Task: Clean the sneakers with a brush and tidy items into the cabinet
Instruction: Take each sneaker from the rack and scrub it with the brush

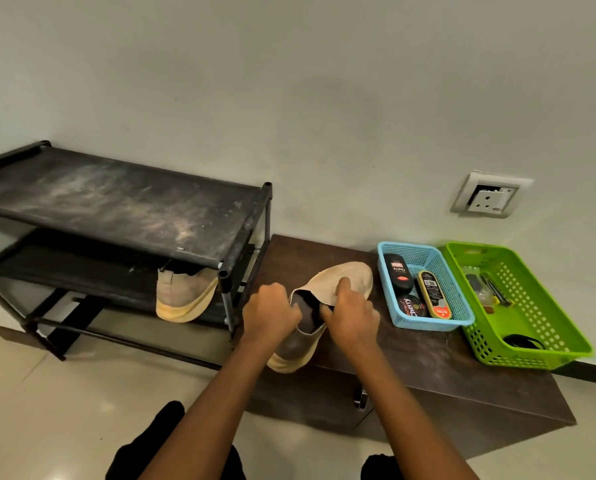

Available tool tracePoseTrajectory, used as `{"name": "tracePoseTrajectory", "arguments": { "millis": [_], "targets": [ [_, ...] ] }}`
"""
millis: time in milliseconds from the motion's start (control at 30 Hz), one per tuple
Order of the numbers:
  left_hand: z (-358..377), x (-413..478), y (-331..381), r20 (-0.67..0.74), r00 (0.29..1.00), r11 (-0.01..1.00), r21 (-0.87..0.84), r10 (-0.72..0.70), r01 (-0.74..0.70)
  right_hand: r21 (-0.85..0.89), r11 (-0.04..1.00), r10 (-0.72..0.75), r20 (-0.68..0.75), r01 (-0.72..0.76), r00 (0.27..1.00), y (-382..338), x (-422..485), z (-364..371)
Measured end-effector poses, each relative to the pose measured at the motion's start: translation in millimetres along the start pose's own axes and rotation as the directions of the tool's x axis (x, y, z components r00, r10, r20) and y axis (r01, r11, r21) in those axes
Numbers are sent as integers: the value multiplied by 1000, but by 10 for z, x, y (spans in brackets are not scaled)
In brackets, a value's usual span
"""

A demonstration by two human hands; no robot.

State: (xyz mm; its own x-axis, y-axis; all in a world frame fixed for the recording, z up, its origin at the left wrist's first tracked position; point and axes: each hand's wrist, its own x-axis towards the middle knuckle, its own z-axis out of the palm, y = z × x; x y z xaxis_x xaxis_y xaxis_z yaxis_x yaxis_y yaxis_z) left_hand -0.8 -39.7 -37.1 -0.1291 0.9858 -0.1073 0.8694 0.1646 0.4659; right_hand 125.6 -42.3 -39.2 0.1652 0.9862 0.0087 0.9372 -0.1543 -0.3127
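Left hand (271, 315): your fingers curl round the left edge of the sneaker (353, 277) collar.
Right hand (351, 315): your fingers pinch the collar's right edge.
Sneaker: 1, lying on the bench (428, 362).

Dusty beige sneaker (341, 278) sitting on the dark cabinet (445, 375), second sneaker (185, 296) waiting in the shoe rack (116, 199).
The beige sneaker is lying toe toward the wall, its yellowish heel hanging over the cabinet's front edge, with left hand (272, 313) and right hand (350, 317) gripping its collar. The second sneaker is resting heel-out on a lower rack shelf.
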Motion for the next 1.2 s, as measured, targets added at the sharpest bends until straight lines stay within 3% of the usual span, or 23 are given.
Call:
{"name": "tracePoseTrajectory", "arguments": {
  "millis": [133,333,433,500,700,900,1067,1200],
  "targets": [
    [-55,39,23,39,999,999,43,3,-5,-154,984,-101,-96,86,990,-46,178,-18],
    [-74,24,-84,246,969,1000,-18,23,-19,182,983,48,-161,-18,986,-81,293,-18],
    [-85,-11,-142,349,936,989,-148,33,21,226,974,16,-163,21,987,-128,297,21],
    [-78,-44,-168,347,937,988,-153,44,10,218,973,-37,-181,77,983,-161,282,31],
    [-76,-340,-161,147,989,980,-200,22,8,275,938,-106,-350,211,931,-270,128,-123],
    [-423,-688,-158,-75,997,962,-269,21,-41,184,877,-271,-573,443,774,-578,-132,-455],
    [-813,-983,-336,-262,964,960,-278,-56,-20,80,785,-424,-653,614,627,-1048,-383,-672],
    [-1165,-1228,-686,-412,898,980,-184,-152,81,137,683,-474,-665,718,577,-1556,-627,-643]
  ]
}}
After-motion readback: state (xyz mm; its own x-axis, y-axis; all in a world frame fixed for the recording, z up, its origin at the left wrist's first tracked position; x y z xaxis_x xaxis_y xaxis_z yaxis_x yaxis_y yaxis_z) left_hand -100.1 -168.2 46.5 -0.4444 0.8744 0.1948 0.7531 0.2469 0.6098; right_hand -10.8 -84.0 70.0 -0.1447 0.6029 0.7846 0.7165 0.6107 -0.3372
